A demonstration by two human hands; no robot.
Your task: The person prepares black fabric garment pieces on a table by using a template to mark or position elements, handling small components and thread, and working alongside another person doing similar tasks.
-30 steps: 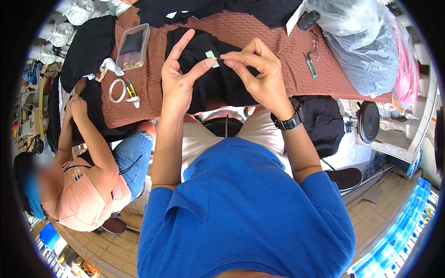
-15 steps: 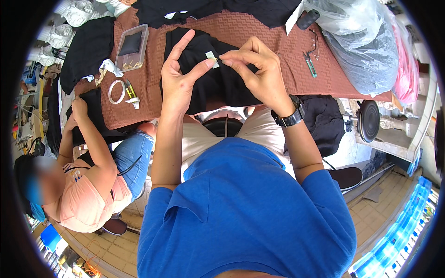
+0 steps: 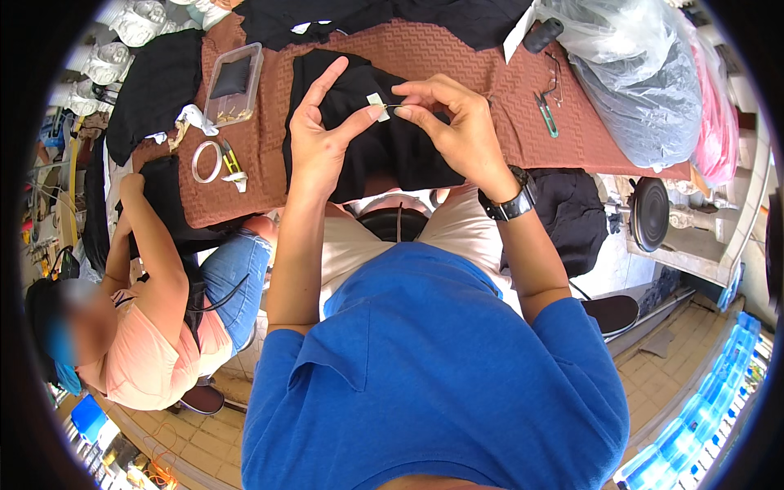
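Over the table edge in front of me lies a black garment with a small pale tag on it. My left hand presses its thumb against the tag, index finger stretched upward; its other fingers are partly hidden. Just to the right, my right hand pinches a thin pin-like piece between thumb and index finger. That piece reaches toward the tag and the left thumb tip; too small to tell whether it is a needle or a safety pin.
A clear plastic box with a black cushion and small gold pieces sits left on the brown tablecloth, near yellow thread snips and a white ring. Green snips and large plastic bags lie right. A person sits at left.
My right hand's fingers have opened slightly and drawn a little right, showing more of the thin piece. The tag has shifted slightly right. The person at left has moved their arms slightly.
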